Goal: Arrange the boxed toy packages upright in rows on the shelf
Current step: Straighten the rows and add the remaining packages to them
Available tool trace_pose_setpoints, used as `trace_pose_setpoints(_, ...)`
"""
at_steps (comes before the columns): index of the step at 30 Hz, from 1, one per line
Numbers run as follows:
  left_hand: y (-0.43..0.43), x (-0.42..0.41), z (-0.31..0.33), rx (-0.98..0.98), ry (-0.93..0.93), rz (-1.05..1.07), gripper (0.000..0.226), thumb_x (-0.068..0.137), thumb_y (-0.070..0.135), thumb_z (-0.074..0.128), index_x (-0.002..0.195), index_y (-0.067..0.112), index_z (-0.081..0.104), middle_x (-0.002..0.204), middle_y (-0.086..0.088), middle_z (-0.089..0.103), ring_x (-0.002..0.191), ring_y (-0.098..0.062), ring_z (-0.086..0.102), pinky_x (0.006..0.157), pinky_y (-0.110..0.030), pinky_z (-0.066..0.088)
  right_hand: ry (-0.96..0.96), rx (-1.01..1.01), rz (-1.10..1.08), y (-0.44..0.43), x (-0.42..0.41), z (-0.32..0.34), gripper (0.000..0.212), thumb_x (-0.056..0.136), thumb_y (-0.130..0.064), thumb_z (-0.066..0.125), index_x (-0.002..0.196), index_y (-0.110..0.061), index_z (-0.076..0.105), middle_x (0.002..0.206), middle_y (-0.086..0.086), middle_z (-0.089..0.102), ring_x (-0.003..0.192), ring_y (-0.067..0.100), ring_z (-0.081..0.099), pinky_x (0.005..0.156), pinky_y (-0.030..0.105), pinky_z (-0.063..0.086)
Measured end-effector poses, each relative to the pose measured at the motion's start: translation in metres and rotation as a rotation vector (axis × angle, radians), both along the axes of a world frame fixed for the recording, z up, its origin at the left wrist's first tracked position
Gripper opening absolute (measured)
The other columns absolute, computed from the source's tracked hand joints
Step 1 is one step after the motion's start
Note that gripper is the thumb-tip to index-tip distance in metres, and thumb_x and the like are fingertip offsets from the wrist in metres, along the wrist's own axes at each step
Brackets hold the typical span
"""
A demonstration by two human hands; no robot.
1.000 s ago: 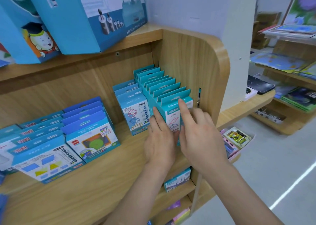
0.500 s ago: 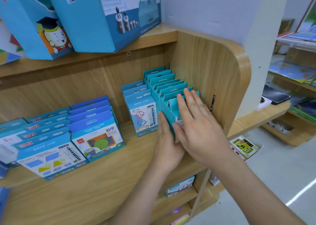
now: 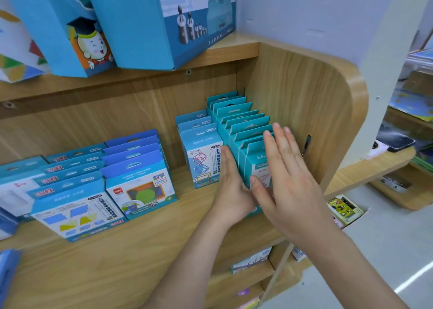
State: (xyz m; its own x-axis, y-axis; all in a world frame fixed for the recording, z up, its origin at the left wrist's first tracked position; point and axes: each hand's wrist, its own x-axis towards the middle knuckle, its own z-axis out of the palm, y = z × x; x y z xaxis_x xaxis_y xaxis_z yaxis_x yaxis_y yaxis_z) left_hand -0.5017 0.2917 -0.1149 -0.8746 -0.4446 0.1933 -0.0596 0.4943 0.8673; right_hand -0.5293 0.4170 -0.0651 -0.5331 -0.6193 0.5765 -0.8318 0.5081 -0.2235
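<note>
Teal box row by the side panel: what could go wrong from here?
1. The left hand and right hand are flat at the teal row, gripping nothing; the front box could tip forward once they leave.
2. The left hand sits between that row and the neighbouring boxes; withdrawing might knock those askew.

Shelf (image 3: 140, 257): pale honey wood grain.
Teal boxes (image 3: 243, 121), by my right grip (image 3: 288, 182): teal tops, white fronts.
Light-blue boxes (image 3: 203, 161): white fronts printed with pink and blue wireframe cubes.
Royal-blue boxes (image 3: 140, 184): white face, green disc.
Sky-blue boxes (image 3: 77, 212): white face, blue and yellow shapes.
Big boxes (image 3: 140, 27) above: blue.
</note>
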Motion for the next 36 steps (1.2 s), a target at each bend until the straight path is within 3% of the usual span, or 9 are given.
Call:
trace_pose_setpoints(4, 0.002, 0.017, 0.013, 0.052, 0.092, -0.006, 0.104, 0.063, 0.055, 0.075, 0.141, 0.053, 0.006, 0.15, 0.016, 0.027, 0.139, -0.004, 0.025, 0.11, -0.043, 0.034, -0.089, -0.148, 0.026, 0.01, 0.005, 0.0, 0.064, 0.093, -0.029, 0.045, 0.149, -0.008, 0.022, 0.158, 0.006, 0.02, 0.147, 0.017, 0.012, 0.118, 0.023, 0.009)
trace_pose_setpoints(7, 0.01, 0.031, 0.019, 0.081, 0.145, 0.0, 0.092, 0.065, 0.058, 0.076, 0.12, 0.075, 0.004, 0.137, 0.033, 0.035, 0.128, 0.016, 0.028, 0.106, -0.02, 0.034, -0.15, -0.204, 0.011, 0.022, 0.01, 0.0, 0.064, 0.092, -0.028, 0.047, 0.149, -0.011, 0.024, 0.157, 0.001, 0.022, 0.146, 0.013, 0.016, 0.116, 0.019, 0.013)
trace_pose_setpoints(10, 0.015, 0.039, 0.017, 0.116, 0.169, 0.034, 0.091, 0.065, 0.056, 0.074, 0.127, 0.067, 0.008, 0.127, 0.05, 0.026, 0.117, 0.03, 0.024, 0.098, -0.003, 0.027, -0.172, -0.245, 0.003, 0.037, 0.016, -0.001, 0.06, 0.092, -0.027, 0.047, 0.148, -0.012, 0.028, 0.154, -0.003, 0.029, 0.143, 0.009, 0.023, 0.114, 0.016, 0.018)
trace_pose_setpoints(14, 0.021, 0.051, 0.01, 0.172, 0.166, 0.125, 0.096, 0.068, 0.058, 0.071, 0.146, 0.044, 0.017, 0.141, 0.04, 0.023, 0.136, 0.007, 0.024, 0.115, -0.034, 0.026, -0.199, -0.321, -0.013, 0.052, 0.028, -0.004, 0.053, 0.091, -0.021, 0.048, 0.143, -0.013, 0.039, 0.143, -0.01, 0.039, 0.132, -0.001, 0.033, 0.105, 0.001, 0.017)
trace_pose_setpoints(17, 0.021, 0.069, 0.013, 0.089, 0.208, 0.17, 0.073, 0.08, 0.045, 0.065, 0.144, 0.033, 0.031, 0.15, 0.019, 0.031, 0.135, 0.007, 0.027, 0.113, -0.037, 0.032, -0.231, -0.36, 0.018, 0.051, 0.04, -0.006, 0.05, 0.09, -0.018, 0.049, 0.14, -0.013, 0.045, 0.136, -0.011, 0.045, 0.126, -0.003, 0.038, 0.101, -0.001, 0.02)
trace_pose_setpoints(20, 0.012, 0.094, 0.019, -0.026, 0.273, 0.202, 0.047, 0.087, 0.03, 0.058, 0.133, 0.026, 0.051, 0.143, 0.013, 0.044, 0.132, 0.004, 0.037, 0.106, -0.039, 0.04, -0.279, -0.368, 0.084, 0.038, 0.053, -0.004, 0.048, 0.09, -0.018, 0.049, 0.138, -0.016, 0.046, 0.129, -0.014, 0.047, 0.122, 0.001, 0.043, 0.096, -0.003, 0.024)
trace_pose_setpoints(26, -0.019, 0.166, 0.043, -0.283, 0.3, 0.274, 0.024, 0.09, 0.025, 0.055, 0.11, 0.026, 0.068, 0.115, 0.017, 0.064, 0.11, 0.002, 0.057, 0.094, -0.031, 0.048, -0.313, -0.394, 0.222, -0.001, 0.086, 0.001, 0.043, 0.089, -0.018, 0.05, 0.131, -0.017, 0.053, 0.119, -0.008, 0.059, 0.109, 0.005, 0.054, 0.095, 0.021, 0.043)
trace_pose_setpoints(31, -0.044, 0.245, 0.05, -0.31, 0.097, 0.244, 0.022, 0.085, 0.02, 0.06, 0.103, 0.031, 0.068, 0.086, 0.027, 0.069, 0.083, 0.007, 0.065, 0.078, -0.012, 0.049, -0.369, -0.188, 0.388, -0.044, 0.123, 0.003, 0.036, 0.085, -0.027, 0.05, 0.118, -0.02, 0.063, 0.1, -0.005, 0.069, 0.091, 0.01, 0.062, 0.083, 0.036, 0.053)
trace_pose_setpoints(36, -0.082, 0.333, 0.041, -0.451, -0.03, 0.308, 0.023, 0.082, 0.013, 0.061, 0.099, 0.028, 0.069, 0.103, 0.023, 0.065, 0.085, 0.009, 0.063, 0.077, -0.009, 0.047, -0.405, -0.076, 0.514, -0.096, 0.182, -0.005, 0.034, 0.083, -0.025, 0.052, 0.113, -0.018, 0.066, 0.094, -0.005, 0.07, 0.084, 0.01, 0.062, 0.079, 0.036, 0.054)
